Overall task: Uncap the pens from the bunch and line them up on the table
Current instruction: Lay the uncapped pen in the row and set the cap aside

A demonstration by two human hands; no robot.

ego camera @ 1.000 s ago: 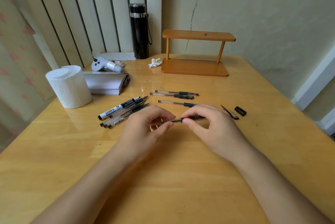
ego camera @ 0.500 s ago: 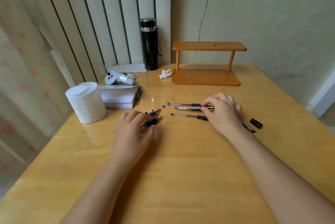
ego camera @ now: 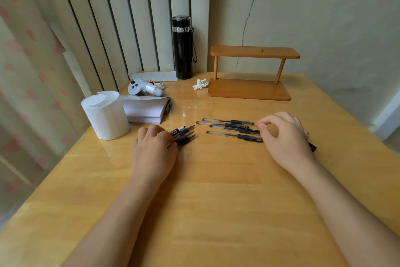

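Note:
Several uncapped pens (ego camera: 232, 128) with clear barrels and black grips lie side by side in a row at the table's middle. My right hand (ego camera: 285, 137) rests at the row's right end, thumb and forefinger slightly apart beside the pen tips. A black cap (ego camera: 313, 148) pokes out from behind that hand. To the left lies the bunch of pens (ego camera: 184, 134), tips pointing right. My left hand (ego camera: 154, 150) lies palm down on it, fingers curled over the barrels and hiding most of them.
A white paper roll (ego camera: 106, 115) and a stack of paper (ego camera: 145, 111) sit left of the bunch. Behind are a white controller (ego camera: 142, 88), a black flask (ego camera: 183, 48), a crumpled tissue (ego camera: 200, 84) and a wooden shelf (ego camera: 251, 89).
My hands parted after pulling a pen open. The right hand laid that pen in the row and eased back to its tip end. The left hand went to the bunch.

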